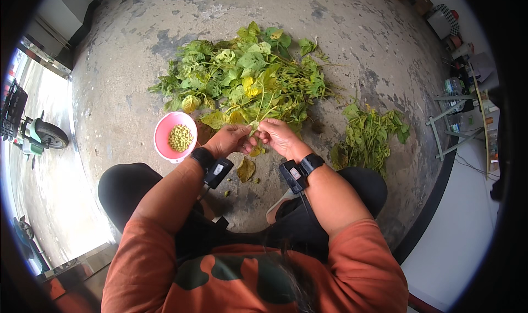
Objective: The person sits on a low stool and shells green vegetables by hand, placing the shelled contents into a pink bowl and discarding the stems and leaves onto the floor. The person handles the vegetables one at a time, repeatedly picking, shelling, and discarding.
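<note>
In front of my knees my two hands meet at the near edge of a heap of leafy bean plants. A light green bean pod is pinched between them. My left hand has its fingers closed on one end, and my right hand grips the other side with thumb and finger. How far the pod is split cannot be seen, as the fingers cover much of it. To the left of my left hand stands a pink bowl, holding many shelled pale green beans.
A smaller pile of green plants lies on the worn concrete floor to the right. Dry leaves are scattered between my feet. A shelf frame with bottles lines the right wall; a wheeled vehicle stands outside at the left.
</note>
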The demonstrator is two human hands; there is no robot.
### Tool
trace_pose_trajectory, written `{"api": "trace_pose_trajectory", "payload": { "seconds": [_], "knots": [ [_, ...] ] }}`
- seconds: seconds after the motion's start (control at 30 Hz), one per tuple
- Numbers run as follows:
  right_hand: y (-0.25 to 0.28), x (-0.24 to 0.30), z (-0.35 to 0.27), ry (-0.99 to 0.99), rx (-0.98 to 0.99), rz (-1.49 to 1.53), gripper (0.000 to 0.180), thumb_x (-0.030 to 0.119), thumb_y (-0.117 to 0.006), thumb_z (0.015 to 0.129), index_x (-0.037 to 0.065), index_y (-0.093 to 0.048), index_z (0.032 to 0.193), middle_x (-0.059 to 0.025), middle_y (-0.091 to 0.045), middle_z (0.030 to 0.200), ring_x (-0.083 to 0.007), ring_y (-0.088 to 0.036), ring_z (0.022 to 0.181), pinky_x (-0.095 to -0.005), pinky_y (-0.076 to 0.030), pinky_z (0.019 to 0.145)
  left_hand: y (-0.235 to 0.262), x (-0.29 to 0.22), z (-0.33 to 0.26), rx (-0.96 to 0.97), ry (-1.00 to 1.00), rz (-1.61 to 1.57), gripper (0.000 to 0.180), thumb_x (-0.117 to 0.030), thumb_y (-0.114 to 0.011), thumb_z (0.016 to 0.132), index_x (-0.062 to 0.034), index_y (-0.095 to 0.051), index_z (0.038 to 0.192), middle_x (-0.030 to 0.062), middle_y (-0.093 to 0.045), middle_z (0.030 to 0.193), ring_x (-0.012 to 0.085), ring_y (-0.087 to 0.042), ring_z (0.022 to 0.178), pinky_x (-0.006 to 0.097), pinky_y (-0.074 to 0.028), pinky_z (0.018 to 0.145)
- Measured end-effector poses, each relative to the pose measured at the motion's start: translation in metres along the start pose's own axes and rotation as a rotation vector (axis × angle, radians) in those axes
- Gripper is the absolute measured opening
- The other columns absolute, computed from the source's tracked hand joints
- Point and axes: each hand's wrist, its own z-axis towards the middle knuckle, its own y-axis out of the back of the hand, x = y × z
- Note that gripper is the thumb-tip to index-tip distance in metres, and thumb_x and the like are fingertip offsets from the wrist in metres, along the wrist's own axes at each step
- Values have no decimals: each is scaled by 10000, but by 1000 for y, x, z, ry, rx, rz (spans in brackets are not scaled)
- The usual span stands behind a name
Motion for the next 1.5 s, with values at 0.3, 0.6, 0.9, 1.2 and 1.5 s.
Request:
{"api": "trace_pose_trajectory", "payload": {
  "seconds": [0.3, 0.6, 0.9, 1.2, 1.5],
  "knots": [
    [-15, 0, -6, 99, -122, -220, 89, 142, -635, 874, 53, -635, 865, -4, -632, 762, -78, -561, 643, -230, -449, 572, 3, -1, 1, 0, 64, -34, 310, -285, -449, 1015, -13, -553, 1121, 104, -681, 956, 172, -646, 681, 267, -530, 593],
    [-26, -7, -6, 195, -106, -415, 38, 73, -629, 840, 35, -632, 845, -17, -637, 742, -104, -590, 661, -250, -473, 602, 4, 2, 4, -119, 110, 157, 374, -315, -385, 981, 1, -570, 1059, 123, -682, 911, 214, -653, 635, 307, -538, 556],
    [-30, -14, 1, 202, -93, -438, 56, 58, -606, 842, 11, -621, 814, -45, -649, 717, -119, -599, 654, -262, -480, 610, 11, 0, 9, -124, 194, 359, 476, -388, -318, 960, -41, -637, 888, 80, -676, 767, 165, -581, 557, 294, -486, 500],
    [-37, -17, 2, 188, -138, -392, 91, 68, -623, 840, -10, -629, 794, -58, -644, 660, -129, -609, 573, -265, -475, 543, 10, 13, 23, -195, 282, 234, 505, -402, -275, 967, -67, -605, 783, 43, -574, 634, 112, -386, 416, 265, -265, 350],
    [-30, -17, 3, 193, -200, -352, 88, 89, -639, 837, 2, -651, 832, -42, -651, 700, -116, -599, 596, -255, -468, 548, 9, 11, 13, -151, 196, 132, 362, -284, -371, 964, -34, -601, 839, 46, -557, 704, 105, -410, 479, 222, -276, 385]
  ]
}}
